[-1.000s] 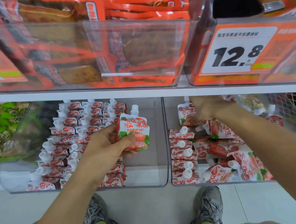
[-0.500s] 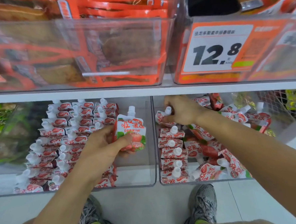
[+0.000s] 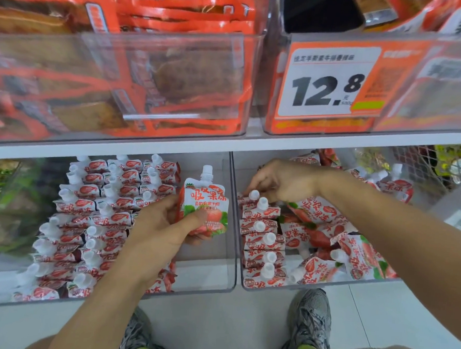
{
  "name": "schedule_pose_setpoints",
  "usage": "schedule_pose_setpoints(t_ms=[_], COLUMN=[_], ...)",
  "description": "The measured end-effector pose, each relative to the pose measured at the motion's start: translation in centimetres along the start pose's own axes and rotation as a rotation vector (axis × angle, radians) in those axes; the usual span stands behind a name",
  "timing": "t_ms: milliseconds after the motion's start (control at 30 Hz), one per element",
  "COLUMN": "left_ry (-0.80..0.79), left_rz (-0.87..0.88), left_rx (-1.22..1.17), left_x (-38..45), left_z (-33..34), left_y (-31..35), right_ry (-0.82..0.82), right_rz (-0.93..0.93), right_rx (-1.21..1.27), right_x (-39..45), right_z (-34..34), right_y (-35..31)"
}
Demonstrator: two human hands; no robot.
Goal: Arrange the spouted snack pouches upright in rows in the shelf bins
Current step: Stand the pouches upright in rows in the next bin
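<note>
Right hand point(image 3: 283, 180) has shifted to the row's back pouch point(image 3: 249, 198), pinching it; left hand point(image 3: 164, 227) grips 1 upright pouch point(image 3: 205, 205), frame centre.

The right hand point(image 3: 283, 181) hides what its fingertips touch among pouches point(image 3: 261, 224).

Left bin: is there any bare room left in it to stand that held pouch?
Yes. The left bin has a bare strip along its right wall, beside the packed rows, under the pouch the left hand holds. The right bin is crowded with loose pouches.
</note>
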State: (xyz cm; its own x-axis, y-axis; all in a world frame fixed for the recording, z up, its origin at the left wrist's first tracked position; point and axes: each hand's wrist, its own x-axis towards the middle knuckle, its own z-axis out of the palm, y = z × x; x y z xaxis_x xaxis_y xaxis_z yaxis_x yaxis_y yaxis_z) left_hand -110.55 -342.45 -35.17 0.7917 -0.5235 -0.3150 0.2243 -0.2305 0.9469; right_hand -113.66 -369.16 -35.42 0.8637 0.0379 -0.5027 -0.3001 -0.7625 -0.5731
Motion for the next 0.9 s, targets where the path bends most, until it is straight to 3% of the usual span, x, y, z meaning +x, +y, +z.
schedule_pose_setpoints(t_ms=[200,433,667,800,900], left_ry=[0.015,0.074,0.076,0.082,0.082], left_rz=[0.003,0.195,0.340,0.346,0.352], left_rx=[-0.020,-0.073,-0.056,-0.039,-0.045], left_x=[0.3,0.2,0.1,0.3,0.2], left_z=[0.4,1.1,1.9,2.1,2.1], left_y=[-0.2,-0.1,0.7,0.5,0.5], right_ry=[-0.194,-0.066,0.278,0.268,0.224], right_rz=[0.103,0.081,-0.060,-0.048,-0.043], right_rx=[-0.332,-0.414,-0.423,-0.462,-0.345], right_x=[-0.6,-0.3,-1.3,-1.5,-1.3], right_z=[-0.7,0.6,2.4,1.5,1.3], right_y=[-0.7,-0.6,0.0,0.2,0.9])
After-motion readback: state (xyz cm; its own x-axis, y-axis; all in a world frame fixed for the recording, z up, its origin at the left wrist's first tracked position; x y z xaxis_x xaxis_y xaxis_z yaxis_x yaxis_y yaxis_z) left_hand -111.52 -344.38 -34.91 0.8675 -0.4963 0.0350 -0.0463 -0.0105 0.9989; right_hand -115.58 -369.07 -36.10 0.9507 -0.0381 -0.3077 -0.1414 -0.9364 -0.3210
